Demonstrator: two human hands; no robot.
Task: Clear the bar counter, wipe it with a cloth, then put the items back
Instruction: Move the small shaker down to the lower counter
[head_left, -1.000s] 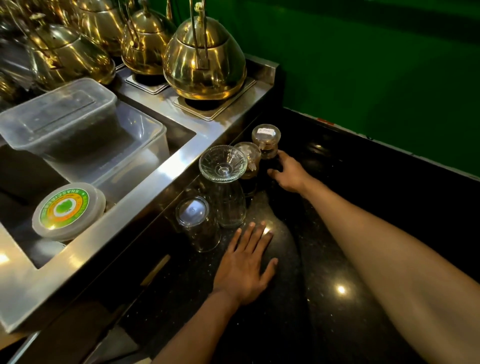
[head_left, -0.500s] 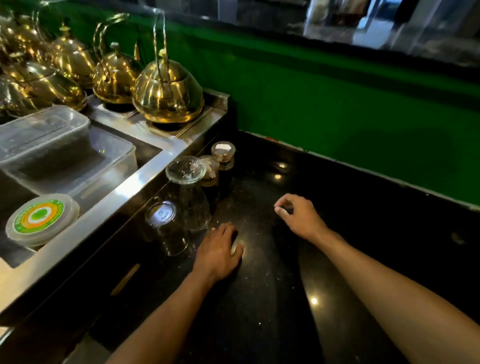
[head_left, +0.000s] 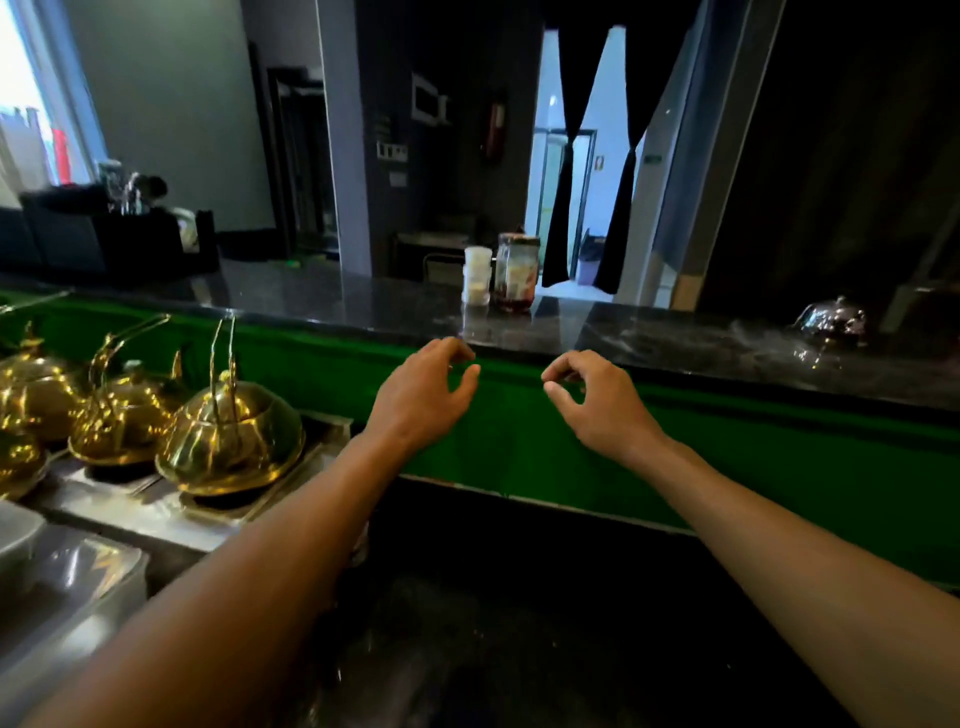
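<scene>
The raised bar counter (head_left: 649, 332) of dark polished stone runs across the middle of the view above a green panel. On it stand a white lidded container (head_left: 477, 274) and, touching its right side, a glass jar (head_left: 517, 280) with red and pale contents. My left hand (head_left: 423, 397) and my right hand (head_left: 597, 402) are both lifted in front of the counter's near edge, just below these two items. Their fingers hang loosely curled and hold nothing. No cloth is in view.
Three golden kettles (head_left: 228, 431) sit on a steel station at the left, with clear plastic tubs (head_left: 72, 587) in front. A silver domed pot (head_left: 831, 322) stands on the counter at the far right. The lower black worktop (head_left: 519, 623) lies under my forearms.
The view has swung up from the lower worktop and its glasses and small jars. Both hands have left that surface and risen towards the raised counter's edge.
</scene>
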